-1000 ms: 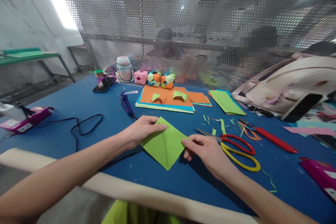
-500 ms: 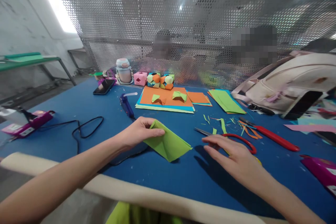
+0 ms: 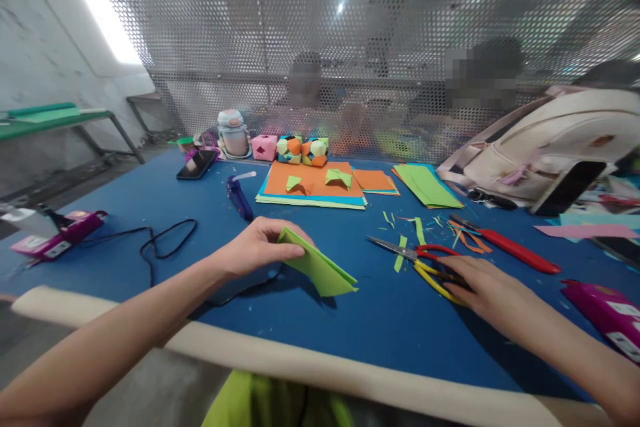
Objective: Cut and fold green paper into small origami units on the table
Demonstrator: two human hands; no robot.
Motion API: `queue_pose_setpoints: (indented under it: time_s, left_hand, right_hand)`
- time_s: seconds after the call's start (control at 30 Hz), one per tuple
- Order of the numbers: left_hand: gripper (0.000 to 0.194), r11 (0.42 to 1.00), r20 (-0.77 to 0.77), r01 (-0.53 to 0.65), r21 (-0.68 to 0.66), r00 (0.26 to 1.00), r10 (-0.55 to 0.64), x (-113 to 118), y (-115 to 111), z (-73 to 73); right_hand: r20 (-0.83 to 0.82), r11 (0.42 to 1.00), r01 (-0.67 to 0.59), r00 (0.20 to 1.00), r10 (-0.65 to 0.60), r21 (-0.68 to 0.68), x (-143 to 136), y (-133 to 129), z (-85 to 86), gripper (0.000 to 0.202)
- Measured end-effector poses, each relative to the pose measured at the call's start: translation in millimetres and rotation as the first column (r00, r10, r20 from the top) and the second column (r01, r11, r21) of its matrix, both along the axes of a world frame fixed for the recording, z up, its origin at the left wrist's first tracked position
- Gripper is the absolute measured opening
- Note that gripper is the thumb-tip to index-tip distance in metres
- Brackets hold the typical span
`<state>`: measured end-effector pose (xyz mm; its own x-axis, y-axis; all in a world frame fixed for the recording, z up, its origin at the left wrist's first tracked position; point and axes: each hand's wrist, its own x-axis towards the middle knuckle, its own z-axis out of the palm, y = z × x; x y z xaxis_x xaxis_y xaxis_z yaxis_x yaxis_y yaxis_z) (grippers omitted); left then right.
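Folded green paper (image 3: 323,269) is pinched between the thumb and fingers of my left hand (image 3: 267,247), above the blue table near the middle. My right hand (image 3: 473,280) is over the handles of the scissors (image 3: 425,267), its fingers bent around the red and yellow loops. The scissor blades point left and lie on the table across a green strip (image 3: 401,254). Whether the fingers grip the handles or only touch them is hard to see.
Behind my left hand are a blue glue gun (image 3: 239,198) and stacked coloured paper (image 3: 315,177) with small folded pieces. To the right lie red-handled pliers (image 3: 520,251) and paper scraps. A bag (image 3: 555,140), phone and purple power strip (image 3: 605,320) are further right.
My right hand has moved right, onto the scissor handles. The green paper in my left hand has tilted and looks narrower. A green strip now lies under the blades.
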<state>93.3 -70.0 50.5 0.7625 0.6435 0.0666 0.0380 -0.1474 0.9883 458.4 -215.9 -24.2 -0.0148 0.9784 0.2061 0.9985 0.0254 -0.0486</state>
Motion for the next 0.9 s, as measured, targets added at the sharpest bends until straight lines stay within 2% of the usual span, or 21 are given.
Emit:
queue_pose_setpoints:
  time_s: [0.17,0.3,0.4,0.5,0.6,0.7,0.83,0.9]
  left_hand:
    - [0.016,0.988,0.013,0.066,0.142,0.998,-0.069,-2.6,0.1,3.2]
    - [0.017,0.975,-0.010,0.101,0.199,0.995,-0.101,-5.7,2.1,2.6]
    - [0.018,0.966,-0.037,0.140,0.215,0.990,-0.135,-6.9,3.3,0.7]
    - [0.017,0.960,-0.052,0.161,0.229,0.987,-0.153,-6.9,3.7,-0.4]
    - [0.018,0.963,-0.060,0.151,0.223,0.988,-0.141,-6.3,3.6,-0.3]
    - [0.019,0.976,-0.075,0.117,0.184,0.992,-0.105,-5.7,3.8,-0.4]
    - [0.018,0.995,-0.007,0.072,0.069,0.997,-0.072,-5.3,5.8,-6.1]
    - [0.022,0.999,0.031,0.013,-0.031,0.999,-0.012,-4.6,7.4,-11.0]
  right_hand:
    - [-0.005,0.992,0.023,1.000,-0.024,-0.123,-10.6,19.1,27.8,0.019]
    - [-0.002,0.993,0.063,0.998,-0.063,-0.102,-17.0,20.2,34.5,0.014]
    - [-0.128,0.994,0.065,0.989,-0.075,-0.084,-19.9,14.5,33.0,0.027]
    - [-0.377,0.995,0.037,0.924,-0.068,-0.089,-26.8,5.6,31.0,0.050]
    - [-0.636,0.975,0.030,0.754,-0.166,-0.219,-39.6,-6.0,32.0,0.063]
    - [-0.820,0.943,-0.041,0.508,-0.265,-0.331,-56.1,-20.5,37.1,0.068]
    - [-0.882,0.860,-0.199,0.145,-0.448,-0.470,-83.4,-42.0,40.8,0.060]
    - [-0.887,0.861,-0.242,0.002,-0.461,-0.448,-98.3,-51.7,38.8,0.060]
